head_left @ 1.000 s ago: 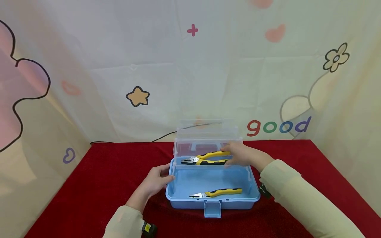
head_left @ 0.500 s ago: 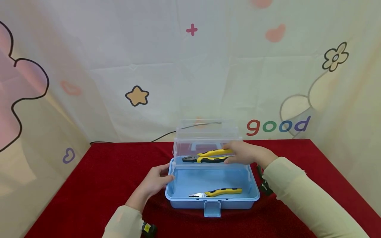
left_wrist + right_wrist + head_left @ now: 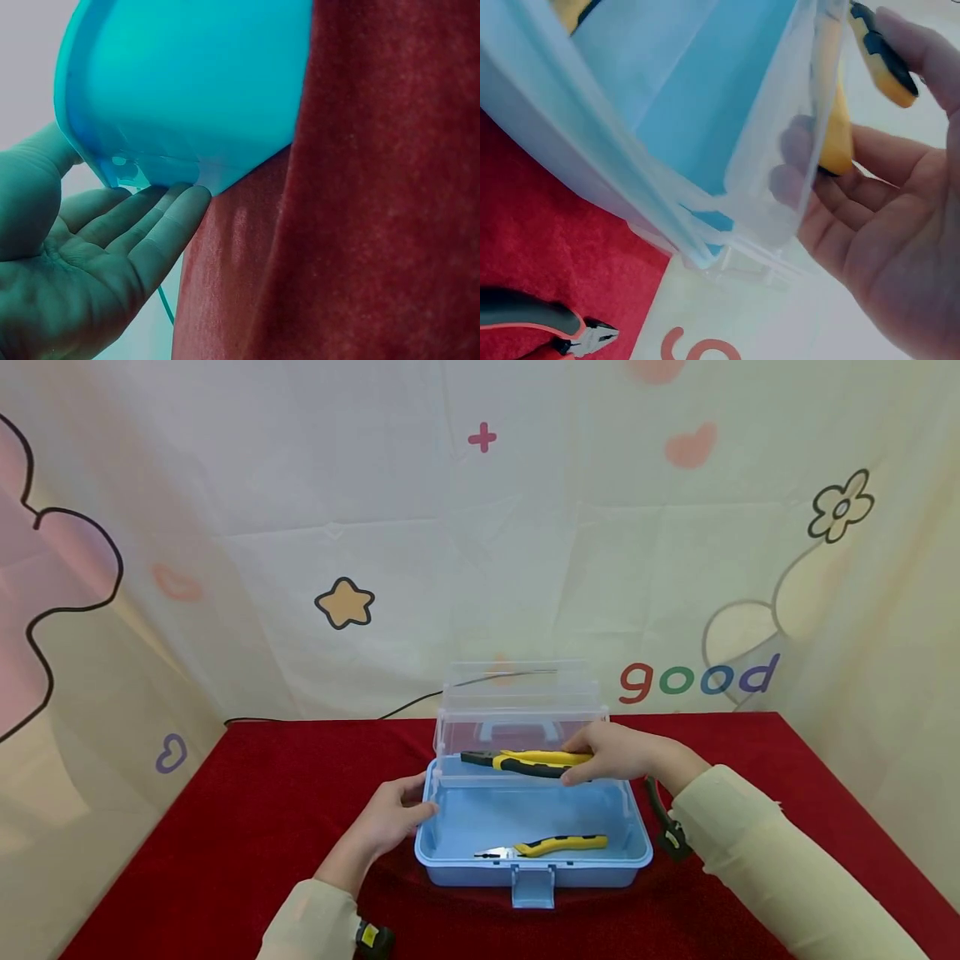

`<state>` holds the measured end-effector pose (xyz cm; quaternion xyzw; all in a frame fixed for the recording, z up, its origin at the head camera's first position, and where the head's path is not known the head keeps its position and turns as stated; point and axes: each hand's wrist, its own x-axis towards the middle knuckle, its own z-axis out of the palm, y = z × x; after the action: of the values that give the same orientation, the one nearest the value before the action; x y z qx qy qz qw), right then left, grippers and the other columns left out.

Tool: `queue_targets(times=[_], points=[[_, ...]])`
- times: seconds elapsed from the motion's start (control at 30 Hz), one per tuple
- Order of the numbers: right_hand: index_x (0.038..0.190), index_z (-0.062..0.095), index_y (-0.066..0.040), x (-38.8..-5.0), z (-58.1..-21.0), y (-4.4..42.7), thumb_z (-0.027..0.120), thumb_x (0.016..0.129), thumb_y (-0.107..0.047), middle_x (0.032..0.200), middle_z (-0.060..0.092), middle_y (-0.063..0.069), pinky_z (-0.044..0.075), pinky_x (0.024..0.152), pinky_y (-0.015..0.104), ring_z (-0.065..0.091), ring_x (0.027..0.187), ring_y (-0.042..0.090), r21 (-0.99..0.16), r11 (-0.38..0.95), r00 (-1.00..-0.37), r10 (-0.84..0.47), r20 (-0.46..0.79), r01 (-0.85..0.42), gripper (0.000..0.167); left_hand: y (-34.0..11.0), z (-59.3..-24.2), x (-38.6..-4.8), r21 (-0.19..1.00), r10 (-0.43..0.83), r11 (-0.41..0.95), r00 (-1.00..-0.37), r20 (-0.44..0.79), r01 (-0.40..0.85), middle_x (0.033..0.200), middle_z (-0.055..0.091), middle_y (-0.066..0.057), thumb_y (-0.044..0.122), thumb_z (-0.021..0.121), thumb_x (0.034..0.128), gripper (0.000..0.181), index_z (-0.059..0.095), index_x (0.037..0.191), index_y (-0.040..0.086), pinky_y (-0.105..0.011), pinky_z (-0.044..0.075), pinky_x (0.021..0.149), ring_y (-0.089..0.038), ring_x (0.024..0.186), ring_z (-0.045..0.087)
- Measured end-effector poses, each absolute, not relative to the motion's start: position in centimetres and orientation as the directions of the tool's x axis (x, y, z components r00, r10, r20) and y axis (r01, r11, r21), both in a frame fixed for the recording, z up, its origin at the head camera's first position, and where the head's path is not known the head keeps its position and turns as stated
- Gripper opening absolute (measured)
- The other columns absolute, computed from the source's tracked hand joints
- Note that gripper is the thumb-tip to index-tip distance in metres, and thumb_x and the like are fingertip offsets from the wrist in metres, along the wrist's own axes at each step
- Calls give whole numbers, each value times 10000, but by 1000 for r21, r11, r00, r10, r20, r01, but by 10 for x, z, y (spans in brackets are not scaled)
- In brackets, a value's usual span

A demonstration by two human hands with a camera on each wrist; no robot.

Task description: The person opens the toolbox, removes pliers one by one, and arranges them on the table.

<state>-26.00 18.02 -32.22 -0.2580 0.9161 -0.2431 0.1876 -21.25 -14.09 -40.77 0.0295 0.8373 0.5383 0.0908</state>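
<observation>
A light blue toolbox (image 3: 480,875) stands with its clear lid (image 3: 525,692) raised. My left hand (image 3: 384,820) holds its left side, the thumb at the rim; in the left wrist view the fingers (image 3: 174,232) lie nearly straight against the outer wall. Over the clear tray (image 3: 769,180) at the back, my right hand (image 3: 628,755) grips yellow and black pliers (image 3: 528,764) by the handles. Their dark nose points left. In the right wrist view, some fingertips show through the tray's clear wall. A second pair of yellow and black pliers (image 3: 562,844) lies inside the box near the front.
Red cloth (image 3: 300,777) covers the table. To the right of the box lie diagonal cutters (image 3: 592,337) with black and red handles. The box's front latch (image 3: 533,887) hangs down. A patterned curtain (image 3: 517,568) rises behind, with a thin black cable (image 3: 412,703) along its foot.
The pliers' handles have come closer together in my right hand, and they have shifted slightly right. My left hand, the box and the front pliers stay put.
</observation>
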Motion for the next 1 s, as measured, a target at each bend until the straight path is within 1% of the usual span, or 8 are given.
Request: queue_targets(times=[0.13, 0.2, 0.4, 0.6, 0.77, 1.0], points=[[1088, 677, -121, -258, -329, 177, 755, 750, -442, 836, 625, -24, 507, 711, 274, 547, 770, 150, -534, 758, -815, -544, -199, -375, 473, -141, -408, -213, 908, 150, 415, -981, -120, -48, 1318, 545, -176, 120, 622, 891, 585, 403, 1431, 66, -400, 588, 751, -250, 1003, 625], [1110, 659, -109, -257, -331, 176, 759, 741, -454, 870, 626, -22, 508, 719, 280, 544, 791, 151, -528, 767, -830, -525, -188, -365, 515, -141, -409, -213, 907, 148, 417, -981, -125, -52, 1319, 544, -176, 123, 622, 892, 585, 402, 1432, 66, -398, 587, 753, -251, 1003, 625], [1126, 622, -85, -250, -336, 173, 772, 746, -383, 933, 618, 8, 511, 710, 283, 534, 821, 160, -528, 776, -876, -469, -115, -346, 506, -141, -409, -213, 900, 141, 432, -981, -131, -58, 1319, 544, -175, 131, 625, 889, 590, 402, 1432, 67, -394, 588, 753, -252, 1004, 622], [1167, 601, -65, -240, -338, 171, 779, 742, -345, 1002, 632, 40, 537, 710, 285, 549, 849, 164, -553, 765, -908, -417, -36, -330, 539, -141, -408, -212, 899, 138, 434, -982, -130, -58, 1323, 542, -174, 130, 619, 892, 584, 403, 1431, 66, -395, 587, 758, -259, 1018, 617], [1193, 584, -57, -233, -341, 170, 773, 750, -350, 1014, 632, 57, 551, 705, 285, 552, 848, 169, -571, 758, -926, -377, 13, -316, 564, -141, -408, -212, 895, 134, 441, -982, -137, -65, 1332, 535, -173, 135, 623, 891, 590, 401, 1433, 69, -397, 585, 768, -262, 1029, 612], [1195, 580, -60, -225, -344, 169, 772, 756, -329, 1051, 640, 96, 558, 702, 286, 562, 830, 166, -599, 739, -938, -341, 63, -309, 549, -142, -410, -213, 892, 131, 447, -981, -140, -67, 1333, 533, -171, 136, 617, 894, 586, 399, 1435, 71, -391, 585, 773, -252, 1019, 607]])
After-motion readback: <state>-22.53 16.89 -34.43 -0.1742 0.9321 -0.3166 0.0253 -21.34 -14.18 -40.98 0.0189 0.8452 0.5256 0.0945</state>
